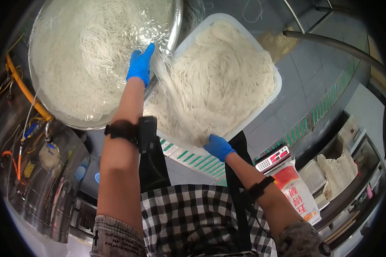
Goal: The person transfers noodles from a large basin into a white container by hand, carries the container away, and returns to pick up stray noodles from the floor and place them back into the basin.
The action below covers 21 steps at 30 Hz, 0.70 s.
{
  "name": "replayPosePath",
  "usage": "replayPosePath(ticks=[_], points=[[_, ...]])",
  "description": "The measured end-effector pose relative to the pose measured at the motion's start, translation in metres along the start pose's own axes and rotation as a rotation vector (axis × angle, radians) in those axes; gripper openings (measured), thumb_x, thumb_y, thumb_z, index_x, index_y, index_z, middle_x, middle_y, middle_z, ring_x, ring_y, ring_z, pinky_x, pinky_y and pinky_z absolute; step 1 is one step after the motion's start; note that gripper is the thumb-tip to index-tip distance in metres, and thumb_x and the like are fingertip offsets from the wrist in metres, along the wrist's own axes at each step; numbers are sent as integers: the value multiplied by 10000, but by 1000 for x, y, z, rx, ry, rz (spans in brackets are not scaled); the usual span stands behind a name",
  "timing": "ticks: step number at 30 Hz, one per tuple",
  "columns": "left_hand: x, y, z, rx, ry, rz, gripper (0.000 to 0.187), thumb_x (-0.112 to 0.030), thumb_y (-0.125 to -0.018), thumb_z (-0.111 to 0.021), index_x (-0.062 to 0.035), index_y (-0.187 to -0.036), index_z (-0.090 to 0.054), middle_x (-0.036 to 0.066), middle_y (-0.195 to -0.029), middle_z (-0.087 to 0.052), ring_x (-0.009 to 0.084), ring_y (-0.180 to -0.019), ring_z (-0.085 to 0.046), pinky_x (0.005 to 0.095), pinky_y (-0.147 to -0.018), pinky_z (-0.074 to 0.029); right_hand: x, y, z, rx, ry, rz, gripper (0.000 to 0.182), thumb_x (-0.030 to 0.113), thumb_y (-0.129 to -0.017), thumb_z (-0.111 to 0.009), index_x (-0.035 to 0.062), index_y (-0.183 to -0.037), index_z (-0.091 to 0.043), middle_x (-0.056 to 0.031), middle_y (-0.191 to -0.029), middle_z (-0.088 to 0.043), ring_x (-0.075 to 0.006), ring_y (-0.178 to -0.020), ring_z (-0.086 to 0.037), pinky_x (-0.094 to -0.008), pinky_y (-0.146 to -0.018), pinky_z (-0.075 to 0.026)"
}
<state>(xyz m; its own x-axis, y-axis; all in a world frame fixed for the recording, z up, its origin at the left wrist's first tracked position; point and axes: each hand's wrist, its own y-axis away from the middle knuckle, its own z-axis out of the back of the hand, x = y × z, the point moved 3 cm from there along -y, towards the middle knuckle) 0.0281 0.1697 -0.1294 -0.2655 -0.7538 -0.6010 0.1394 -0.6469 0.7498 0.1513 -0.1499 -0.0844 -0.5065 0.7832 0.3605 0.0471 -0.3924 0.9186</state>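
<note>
My left hand, in a blue glove, is at the right side of a large metal basin filled with thin white noodles in liquid. Its thumb stands apart from the index finger; the other fingertips are hidden. Beside this hand, a strand of noodles hangs over the basin's rim into a white plastic tub. More noodles fill that tub. My right hand, also gloved in blue, is closed on the tub's near edge, with its fingertips partly hidden against the noodles.
Metal bars stand at the upper right. Green-slotted drain grating crosses the tiled floor. On the right are a scale display, a printed white sack and a cloth. A steel surface with cords is on the left.
</note>
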Motion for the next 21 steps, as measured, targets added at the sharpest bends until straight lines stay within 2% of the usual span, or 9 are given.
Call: replayPosePath(ticks=[2,5,7,9,12,13,15,19,21], points=[[-6,-15,-16,214,197,17,687,-338,-660,-648,49,-1149,-359,149,-1152,-415,232,-1014,-433,299,-834,-351,0,4,14,44,102,24,330,243,-698,-535,31,-949,-519,-171,-861,-567,-323,-804,-534,-363,-706,-426],[-6,-49,-33,220,200,-103,696,-326,-645,-665,83,-1125,-369,161,-1121,-440,232,-992,-449,307,-820,-366,0,13,28,-92,196,207,287,224,-713,-517,57,-947,-533,-134,-866,-574,-321,-779,-538,-360,-690,-432],[-6,-64,-39,141,234,-57,543,-254,-679,-646,77,-1051,-429,154,-981,-519,213,-877,-506,309,-743,-412,10,15,37,-95,238,195,264,219,-730,-509,76,-948,-548,-118,-883,-574,-292,-733,-556,-334,-664,-444],[-7,-66,-46,428,558,60,361,-187,-717,-605,39,-966,-474,133,-831,-556,190,-675,-528,308,-606,-433,21,15,45,-89,19,164,242,186,-753,-515,68,-961,-551,-109,-868,-579,-209,-689,-573,-291,-632,-454],[-11,-52,-40,642,718,264,254,-155,-742,-569,9,-917,-483,123,-747,-557,174,-531,-486,296,-503,-407,33,9,54,-117,-230,237,223,127,-770,-512,48,-975,-552,-70,-834,-589,-133,-674,-559,-252,-612,-454],[-16,-46,-40,643,718,254,254,-155,-742,-569,9,-917,-483,123,-747,-557,174,-531,-486,296,-503,-407,39,3,58,-121,-228,245,223,127,-770,-512,48,-975,-552,-70,-834,-589,-133,-674,-559,-252,-612,-454],[-23,-41,-32,334,394,-1,251,-155,-743,-568,-1,-923,-487,131,-759,-559,171,-519,-470,287,-486,-392,51,-14,70,-107,-550,190,244,85,-774,-504,32,-1010,-532,-49,-898,-570,-119,-685,-548,-236,-604,-450],[-7,-58,-26,302,489,0,344,-207,-747,-568,21,-988,-476,147,-883,-549,202,-703,-523,310,-616,-430,138,-56,139,-296,-826,468,534,57,-745,-517,71,-1234,-303,-100,-1090,-492,-138,-747,-551,-244,-614,-460],[12,-89,-25,312,429,0,377,-225,-753,-561,26,-1019,-469,145,-930,-538,204,-766,-517,301,-666,-423,163,-108,162,-276,-905,471,661,62,-712,-555,71,-1272,-203,-126,-1073,-489,-161,-752,-550,-244,-624,-459]])
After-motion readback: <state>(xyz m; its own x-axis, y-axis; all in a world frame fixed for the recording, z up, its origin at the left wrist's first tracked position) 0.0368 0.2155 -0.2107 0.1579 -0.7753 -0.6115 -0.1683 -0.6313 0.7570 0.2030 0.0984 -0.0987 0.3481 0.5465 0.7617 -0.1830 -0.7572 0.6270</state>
